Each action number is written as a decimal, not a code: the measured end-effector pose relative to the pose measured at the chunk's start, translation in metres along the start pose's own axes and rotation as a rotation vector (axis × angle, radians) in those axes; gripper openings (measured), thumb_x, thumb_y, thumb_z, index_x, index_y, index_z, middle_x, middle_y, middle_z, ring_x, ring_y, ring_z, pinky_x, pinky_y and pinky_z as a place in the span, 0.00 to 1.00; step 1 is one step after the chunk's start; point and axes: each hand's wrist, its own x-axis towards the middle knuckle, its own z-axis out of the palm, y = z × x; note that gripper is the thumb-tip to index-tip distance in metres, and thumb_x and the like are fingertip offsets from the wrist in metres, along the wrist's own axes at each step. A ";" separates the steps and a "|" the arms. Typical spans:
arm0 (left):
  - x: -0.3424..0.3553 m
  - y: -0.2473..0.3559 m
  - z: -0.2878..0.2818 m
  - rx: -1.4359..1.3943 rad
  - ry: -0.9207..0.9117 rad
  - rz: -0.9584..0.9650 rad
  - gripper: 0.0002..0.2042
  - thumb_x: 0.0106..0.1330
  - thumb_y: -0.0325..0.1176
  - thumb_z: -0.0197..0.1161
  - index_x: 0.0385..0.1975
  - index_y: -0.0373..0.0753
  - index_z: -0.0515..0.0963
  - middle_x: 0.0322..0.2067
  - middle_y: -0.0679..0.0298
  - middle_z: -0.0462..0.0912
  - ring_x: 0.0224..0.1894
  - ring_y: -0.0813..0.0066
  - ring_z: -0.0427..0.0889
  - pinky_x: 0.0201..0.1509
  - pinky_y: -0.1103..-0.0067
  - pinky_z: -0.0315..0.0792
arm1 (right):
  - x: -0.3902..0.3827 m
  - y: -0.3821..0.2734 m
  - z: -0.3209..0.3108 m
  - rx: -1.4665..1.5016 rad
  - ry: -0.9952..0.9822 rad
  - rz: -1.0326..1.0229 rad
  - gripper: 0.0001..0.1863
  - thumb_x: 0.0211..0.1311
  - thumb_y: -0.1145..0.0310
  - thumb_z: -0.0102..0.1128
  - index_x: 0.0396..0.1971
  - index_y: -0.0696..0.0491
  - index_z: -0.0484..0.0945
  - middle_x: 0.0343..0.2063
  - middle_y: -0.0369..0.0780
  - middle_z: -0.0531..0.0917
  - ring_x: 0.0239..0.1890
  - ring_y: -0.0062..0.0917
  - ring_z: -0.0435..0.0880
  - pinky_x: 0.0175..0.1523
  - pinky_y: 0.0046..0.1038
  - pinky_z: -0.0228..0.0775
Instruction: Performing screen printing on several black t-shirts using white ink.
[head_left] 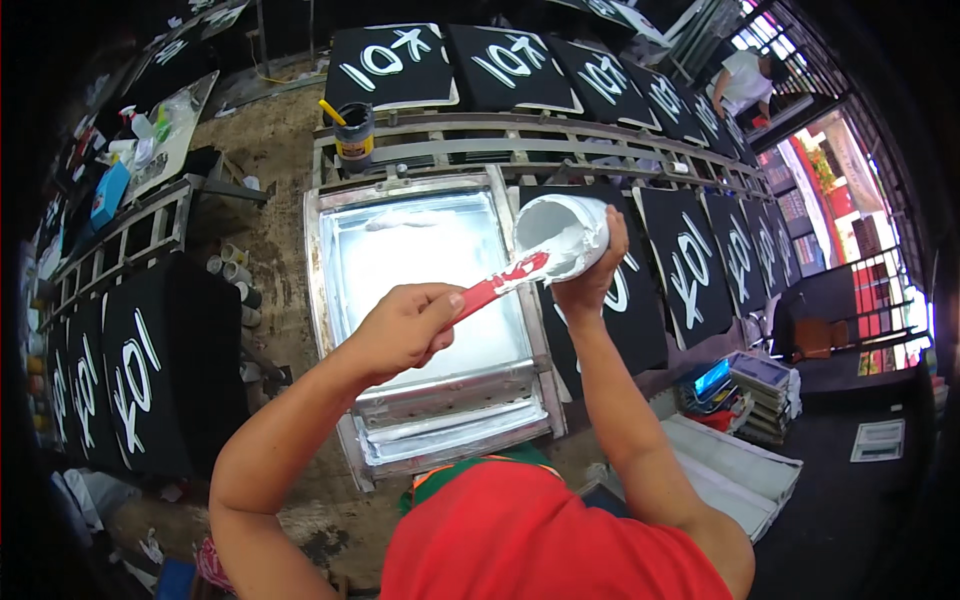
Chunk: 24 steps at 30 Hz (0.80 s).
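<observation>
My left hand (405, 330) is closed around the handle of a red spatula (482, 296). White ink coats the spatula's far end, which reaches into the mouth of a white tub (590, 222). My right hand (603, 275) grips the tub from its right side and underneath, keeping it tilted with its mouth toward the left. Thick white ink smears the tub's rim. Below both hands lies a screen printing frame (313, 262), its mesh bright white with a streak of ink near the far edge. A wide bar (450, 388) crosses the frame's near part.
Black printed fabric panels (690, 260) line long racks at right, with more (395, 65) beyond and at left (130, 375). An ink can (354, 140) with a yellow handle stands past the frame. A person (745, 85) is at far right. Stacked frames (765, 395) sit lower right.
</observation>
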 end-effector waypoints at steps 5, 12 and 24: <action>-0.004 -0.015 -0.043 -0.052 0.034 -0.065 0.17 0.80 0.44 0.53 0.52 0.36 0.80 0.19 0.74 0.68 0.16 0.88 0.57 0.18 0.85 0.52 | -0.048 -0.010 0.026 0.131 -0.084 0.313 0.64 0.32 0.65 0.91 0.71 0.54 0.55 0.63 0.51 0.67 0.66 0.50 0.65 0.73 0.46 0.58; -0.018 -0.010 -0.105 -0.094 0.180 -0.106 0.19 0.76 0.45 0.58 0.51 0.34 0.80 0.15 0.77 0.65 0.14 0.88 0.56 0.17 0.85 0.50 | -0.058 -0.036 0.058 0.201 -0.390 0.813 0.61 0.31 0.59 0.91 0.68 0.54 0.59 0.63 0.52 0.68 0.66 0.50 0.67 0.70 0.48 0.63; 0.108 0.028 -0.176 1.162 0.466 0.407 0.15 0.72 0.38 0.62 0.52 0.36 0.83 0.31 0.51 0.87 0.32 0.58 0.86 0.40 0.69 0.78 | -0.071 -0.014 0.019 0.096 -0.555 1.073 0.57 0.33 0.58 0.90 0.64 0.61 0.64 0.57 0.51 0.78 0.60 0.41 0.80 0.65 0.39 0.72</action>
